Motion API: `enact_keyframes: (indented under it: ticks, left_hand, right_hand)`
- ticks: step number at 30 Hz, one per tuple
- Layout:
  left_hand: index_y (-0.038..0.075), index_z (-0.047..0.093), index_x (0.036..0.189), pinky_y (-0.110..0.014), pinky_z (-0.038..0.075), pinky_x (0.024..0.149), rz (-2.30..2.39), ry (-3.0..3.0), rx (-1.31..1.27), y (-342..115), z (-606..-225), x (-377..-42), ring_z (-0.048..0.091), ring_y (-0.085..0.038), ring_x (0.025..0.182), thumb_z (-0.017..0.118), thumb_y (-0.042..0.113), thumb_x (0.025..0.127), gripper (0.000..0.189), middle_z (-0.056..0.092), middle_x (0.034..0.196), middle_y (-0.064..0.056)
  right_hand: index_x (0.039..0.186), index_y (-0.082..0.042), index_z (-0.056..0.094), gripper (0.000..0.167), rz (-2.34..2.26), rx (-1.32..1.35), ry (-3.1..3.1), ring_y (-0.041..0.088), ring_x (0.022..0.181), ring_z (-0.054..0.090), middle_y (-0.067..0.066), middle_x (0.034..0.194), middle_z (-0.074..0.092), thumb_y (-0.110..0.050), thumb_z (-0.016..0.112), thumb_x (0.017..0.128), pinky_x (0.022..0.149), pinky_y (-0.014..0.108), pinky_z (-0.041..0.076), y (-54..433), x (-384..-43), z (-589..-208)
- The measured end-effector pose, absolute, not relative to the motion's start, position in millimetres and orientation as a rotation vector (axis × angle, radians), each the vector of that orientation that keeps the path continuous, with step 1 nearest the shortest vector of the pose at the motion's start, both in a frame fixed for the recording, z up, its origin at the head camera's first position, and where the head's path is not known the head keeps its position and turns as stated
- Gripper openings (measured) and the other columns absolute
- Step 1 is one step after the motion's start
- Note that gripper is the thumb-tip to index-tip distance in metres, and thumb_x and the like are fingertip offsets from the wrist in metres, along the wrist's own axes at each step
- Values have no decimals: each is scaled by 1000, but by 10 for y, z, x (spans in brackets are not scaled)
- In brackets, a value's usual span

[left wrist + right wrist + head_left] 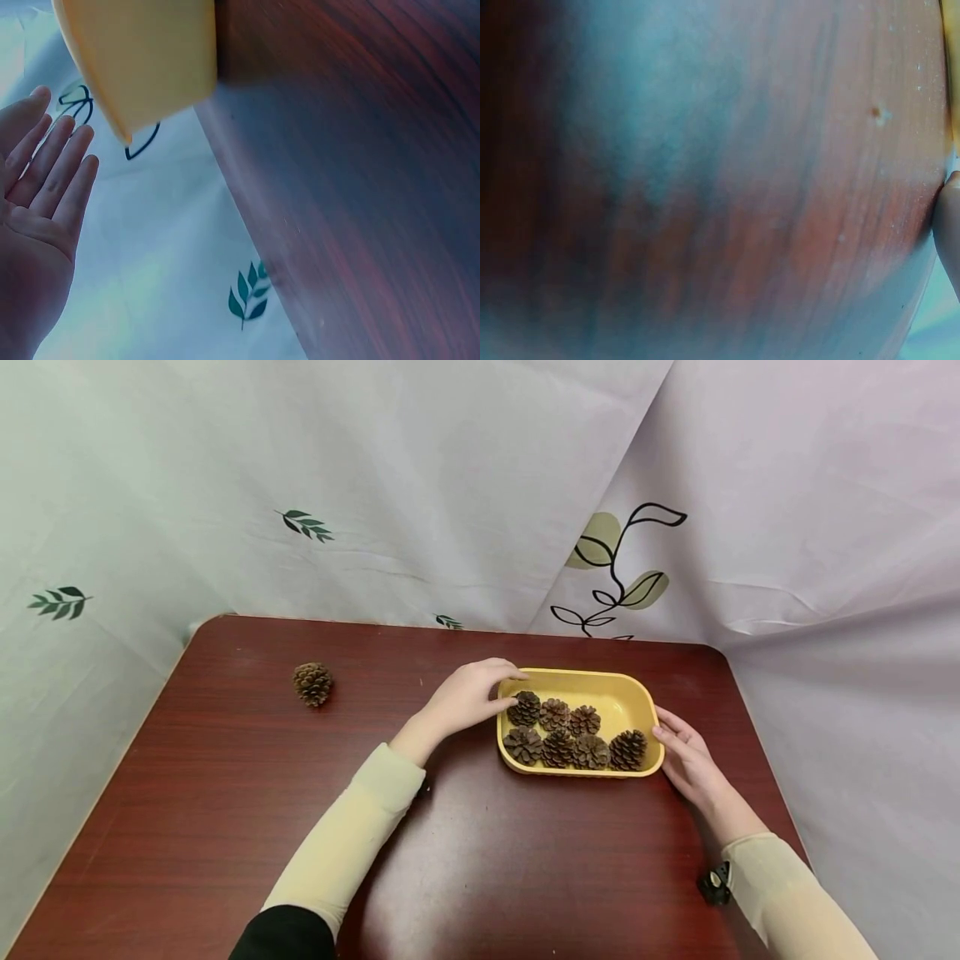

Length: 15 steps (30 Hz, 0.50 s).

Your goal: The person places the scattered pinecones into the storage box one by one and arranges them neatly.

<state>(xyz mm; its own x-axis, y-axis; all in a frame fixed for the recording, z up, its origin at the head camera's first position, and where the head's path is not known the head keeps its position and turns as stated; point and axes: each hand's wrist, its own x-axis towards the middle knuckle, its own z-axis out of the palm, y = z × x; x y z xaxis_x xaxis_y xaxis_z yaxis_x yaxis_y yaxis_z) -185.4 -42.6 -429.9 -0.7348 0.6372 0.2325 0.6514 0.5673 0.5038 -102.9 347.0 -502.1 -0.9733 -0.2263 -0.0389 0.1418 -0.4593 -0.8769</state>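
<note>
A yellow rectangular plastic container (620, 695) stands on the table toward the back right. Several brown pine cones (557, 748) lie in it, mostly along its near side. My left hand (467, 700) is at the container's left end, thumb and fingers spread over the rim beside a dark pine cone (524, 707). In the left wrist view that hand's fingers (56, 169) are extended, apart from the container's outer wall (150, 60). At the right end, my right hand (696, 770) holds the rim, thumb on top and fingers outside. The right wrist view catches only a fingertip (951, 217).
A single pine cone (312, 684) sits on the dark red wooden table (225, 793) at the back left. White cloth (420, 485) with leaf prints hangs behind the table's far edge and along its sides. A dark wrist device (715, 884) is strapped at the right sleeve.
</note>
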Motion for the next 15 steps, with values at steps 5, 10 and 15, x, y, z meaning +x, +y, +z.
enact_keyframes:
  ticks: [5,10,15]
  left_hand:
    - [10,73,133,-40,55,114,-920,-2734,-1099,-584,-4297,-1868,69,-25,127,79,14,96,37,74,133,-8]
    - [9,73,134,-42,53,116,-934,-2742,-1053,-748,-4273,-1856,68,-26,130,79,12,96,39,74,133,-9]
    - [8,73,133,-44,55,114,-948,-2730,-1008,-917,-4276,-1841,67,-28,129,79,11,95,39,73,133,-10]
  right_hand:
    - [137,-13,67,44,-2506,-121,1503,9,115,71,1,130,73,7,38,110,95,21,61,3468,-1028,-5015]
    - [136,-14,67,43,-2503,-114,1509,9,115,71,1,130,73,6,39,110,96,21,61,3468,-1026,-5018]
    - [136,-14,67,43,-2502,-113,1518,9,116,71,1,130,73,6,39,110,96,21,61,3467,-1027,-5018]
